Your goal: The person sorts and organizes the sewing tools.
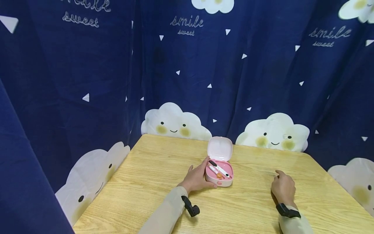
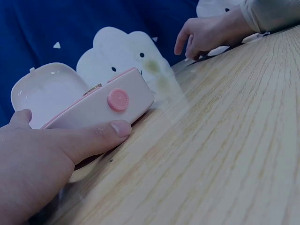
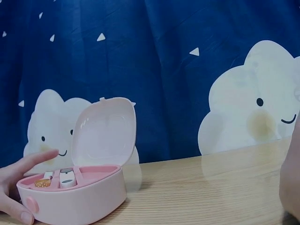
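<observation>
A small pink-and-white case [image 1: 219, 182] stands on the table with its lid [image 1: 220, 148] raised at the back. My left hand [image 1: 197, 178] grips its left side, thumb along the front below a round pink button [image 2: 118, 100]. Inside the pink tray lie a slim white tool with a dark end [image 1: 222, 170] and a small orange piece [image 1: 219, 175]. Farther right, my right hand [image 1: 284, 189] is low over the table, apart from the case. Its index finger reaches forward and down while the other fingers bend loosely; nothing shows clearly in it.
The light wooden table [image 1: 248, 208] reaches back to a dark blue curtain [image 1: 187, 81] printed with white clouds and triangles. Black straps with small devices, one at the left wrist [image 1: 190, 206] and one at the right wrist [image 1: 287, 211], sit over the sleeves.
</observation>
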`<state>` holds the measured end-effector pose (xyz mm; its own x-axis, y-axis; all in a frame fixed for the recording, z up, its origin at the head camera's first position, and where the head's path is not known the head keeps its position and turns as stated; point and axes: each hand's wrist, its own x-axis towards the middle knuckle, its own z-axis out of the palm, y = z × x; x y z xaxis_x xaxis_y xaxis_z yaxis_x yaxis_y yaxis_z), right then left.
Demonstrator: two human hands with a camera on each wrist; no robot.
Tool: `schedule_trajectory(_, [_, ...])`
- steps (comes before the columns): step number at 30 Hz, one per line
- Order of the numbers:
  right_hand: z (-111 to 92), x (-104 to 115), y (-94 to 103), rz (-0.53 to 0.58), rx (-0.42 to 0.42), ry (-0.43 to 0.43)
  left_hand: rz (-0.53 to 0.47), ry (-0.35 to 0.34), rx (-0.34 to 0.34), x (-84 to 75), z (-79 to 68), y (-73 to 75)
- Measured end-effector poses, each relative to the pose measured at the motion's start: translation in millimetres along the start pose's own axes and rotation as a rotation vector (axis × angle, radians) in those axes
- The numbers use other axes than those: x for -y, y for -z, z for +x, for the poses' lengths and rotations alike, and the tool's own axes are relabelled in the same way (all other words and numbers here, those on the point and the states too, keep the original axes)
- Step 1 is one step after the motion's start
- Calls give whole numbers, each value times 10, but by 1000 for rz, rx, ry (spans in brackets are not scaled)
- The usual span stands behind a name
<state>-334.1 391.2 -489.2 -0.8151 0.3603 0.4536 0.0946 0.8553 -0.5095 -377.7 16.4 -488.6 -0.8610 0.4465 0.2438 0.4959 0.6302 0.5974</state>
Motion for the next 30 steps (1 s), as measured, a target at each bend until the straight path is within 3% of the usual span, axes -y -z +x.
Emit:
schedule_trajectory(19, [-1, -13, -11, -37, -35, 61, 15, -15, -3, -10, -4, 4])
schedule_trajectory(30, [10, 24, -3, -40, -2, 16, 10, -19, -3, -20, -8, 12])
